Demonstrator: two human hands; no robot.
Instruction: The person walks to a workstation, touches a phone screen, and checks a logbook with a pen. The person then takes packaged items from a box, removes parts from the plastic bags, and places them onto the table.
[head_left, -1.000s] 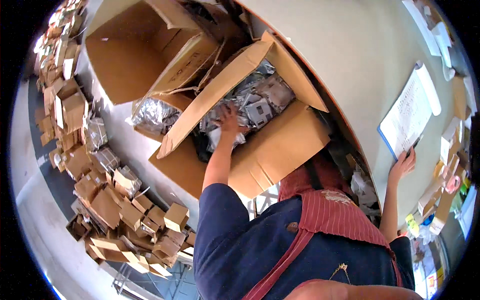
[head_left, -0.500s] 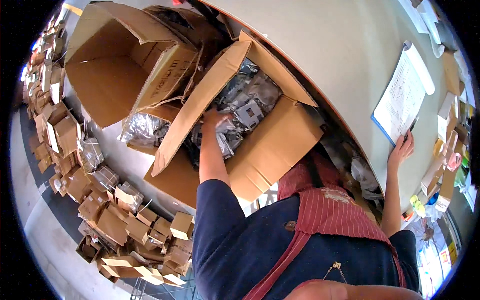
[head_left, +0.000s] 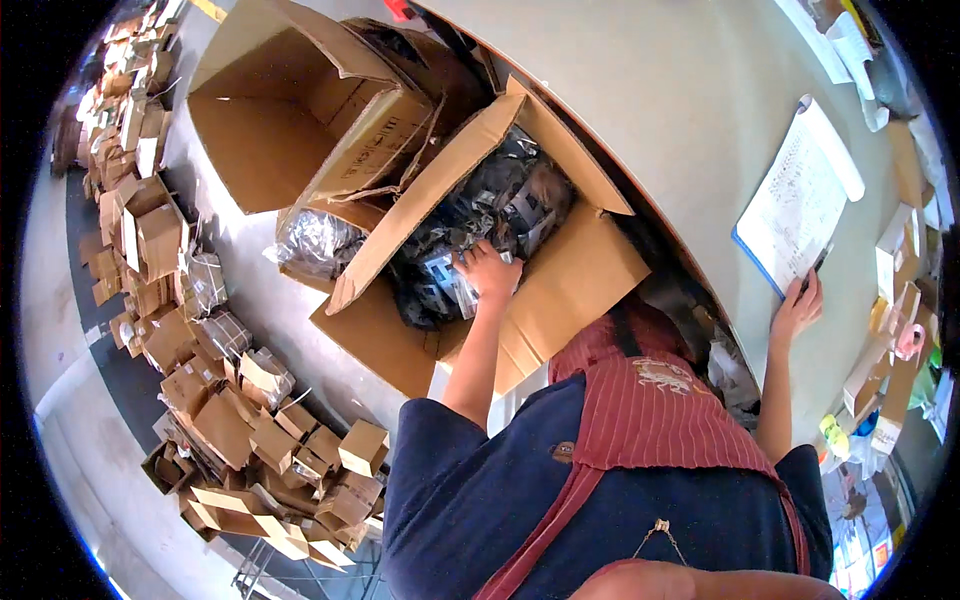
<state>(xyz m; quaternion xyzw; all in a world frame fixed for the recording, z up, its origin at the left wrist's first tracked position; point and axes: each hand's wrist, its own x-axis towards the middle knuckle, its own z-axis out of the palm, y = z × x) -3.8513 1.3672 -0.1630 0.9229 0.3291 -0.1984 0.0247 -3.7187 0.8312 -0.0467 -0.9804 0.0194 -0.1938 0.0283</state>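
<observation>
My left hand [head_left: 488, 272] reaches into an open cardboard box [head_left: 585, 280]. Its fingers are bent and apart, and the tips touch the plastic-wrapped packets [head_left: 525, 205] inside; I see nothing gripped. Beside the fingertips lies a packet with pale and blue patches [head_left: 440, 277], partly covered by the hand. On the grey tabletop, my right hand [head_left: 797, 308] is closed around a dark pen [head_left: 824, 257]. That hand rests at the lower right edge of a notepad [head_left: 800, 190] with handwritten lines, a blue edge and its top sheets curled over.
A larger open carton [head_left: 270, 130] stands at the upper left, with clear plastic wrap [head_left: 318, 243] below it. Many cardboard boxes [head_left: 225, 425] are piled on the floor at left. The table's edge [head_left: 640, 190] runs along the box. Packaging and small items [head_left: 895, 330] lie at far right.
My left hand has moved right and nearer within the box, and the packets under it have shifted. The right hand stays by the notepad with the pen. The whole view has shifted slightly.
</observation>
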